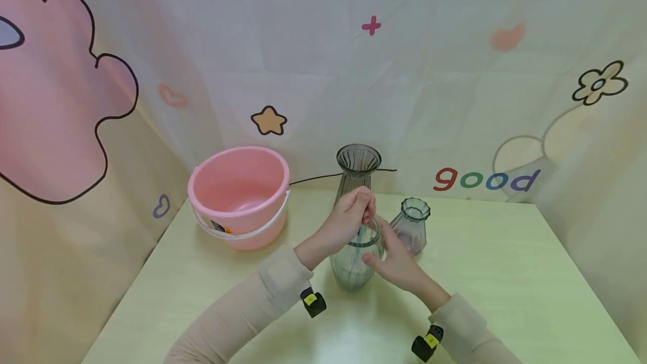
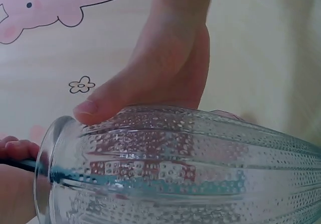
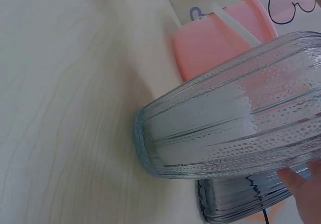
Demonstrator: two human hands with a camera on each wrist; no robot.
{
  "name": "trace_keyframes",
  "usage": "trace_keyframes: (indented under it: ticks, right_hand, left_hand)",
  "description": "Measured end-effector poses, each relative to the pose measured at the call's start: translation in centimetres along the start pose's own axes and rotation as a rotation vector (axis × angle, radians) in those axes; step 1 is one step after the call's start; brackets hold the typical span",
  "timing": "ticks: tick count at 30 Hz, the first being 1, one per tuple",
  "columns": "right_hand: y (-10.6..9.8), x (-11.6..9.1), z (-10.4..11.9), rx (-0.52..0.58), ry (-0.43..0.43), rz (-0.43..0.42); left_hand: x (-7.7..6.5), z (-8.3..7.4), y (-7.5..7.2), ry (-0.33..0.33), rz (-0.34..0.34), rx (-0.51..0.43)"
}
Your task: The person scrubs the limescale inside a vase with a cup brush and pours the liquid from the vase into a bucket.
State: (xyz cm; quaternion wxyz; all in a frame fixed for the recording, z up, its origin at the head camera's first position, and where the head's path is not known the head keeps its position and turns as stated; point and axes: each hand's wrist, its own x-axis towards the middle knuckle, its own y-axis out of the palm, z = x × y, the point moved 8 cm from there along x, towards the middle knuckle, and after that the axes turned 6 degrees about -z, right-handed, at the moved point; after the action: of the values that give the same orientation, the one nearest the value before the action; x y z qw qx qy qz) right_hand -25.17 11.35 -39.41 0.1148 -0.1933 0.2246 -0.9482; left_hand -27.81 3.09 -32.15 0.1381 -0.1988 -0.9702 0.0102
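A clear ribbed glass vase (image 1: 356,265) with a dotted texture leans slightly, its base (image 3: 143,143) right at the table top. My right hand (image 1: 401,260) grips it near the neck, with the thumb on the near side and the fingers round the far side. Above its mouth, my left hand (image 1: 349,215) holds a slim stick (image 2: 22,165) in curled fingers. The stick, dark at the top and teal lower down, reaches through the mouth into the vase. Its lower part shows blurred through the glass.
Just behind stands a tall dark glass vase (image 1: 349,181) with a flared rim. A small grey-green vase (image 1: 413,229) is to the right, close by my right hand. The pink bucket (image 1: 273,218) with a white handle sits back left on the pale table (image 1: 505,274), before a printed curtain.
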Motion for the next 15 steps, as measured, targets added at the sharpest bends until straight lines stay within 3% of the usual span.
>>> trace_keyframes:
  ticks: [5, 15]
  right_hand:
    - [-0.1, -0.2, 1.3, 0.005, -0.002, -0.04]
    - [0.0, 0.0, 1.9, 0.002, -0.074, -0.104]
  left_hand:
    - [0.2, -1.9, -0.1, 0.086, -0.025, -0.062]
    - [1.0, -8.4, -1.4, 0.189, -0.069, -0.204]
